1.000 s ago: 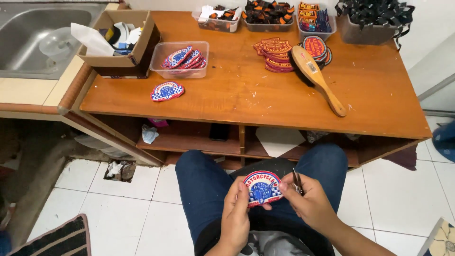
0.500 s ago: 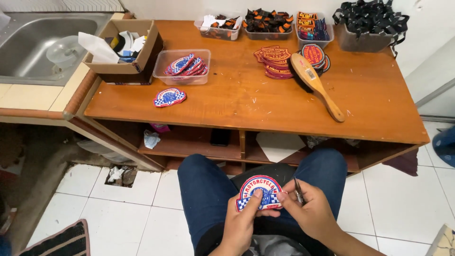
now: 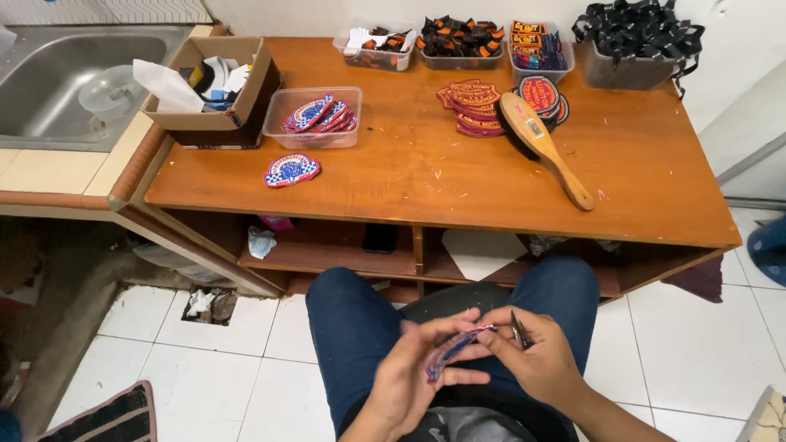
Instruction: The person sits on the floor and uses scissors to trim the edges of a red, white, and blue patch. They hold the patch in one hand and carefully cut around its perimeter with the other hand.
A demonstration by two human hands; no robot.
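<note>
Since 0.5 s ago we have turned the embroidered patch point(image 3: 449, 354) edge-on over our lap. Left hand point(image 3: 409, 372) fingers pinch it; right hand point(image 3: 536, 360) pinches small snips point(image 3: 518, 330), which could nick stitching.

This looks like a small home workshop for finishing embroidered patches, set up in a utility corner. A low wooden table point(image 3: 409, 164) holds clear plastic tubs point(image 3: 315, 119) filled with sorted patches, a stack of orange patches point(image 3: 473, 106), a bin of black straps point(image 3: 639, 37) and a wooden brush point(image 3: 544, 147). A cardboard box point(image 3: 217, 90) of odds and ends stands by a steel sink point(image 3: 74, 82) set in a tiled counter. The floor is white tile point(image 3: 246, 344), with a broken patch near the counter.
</note>
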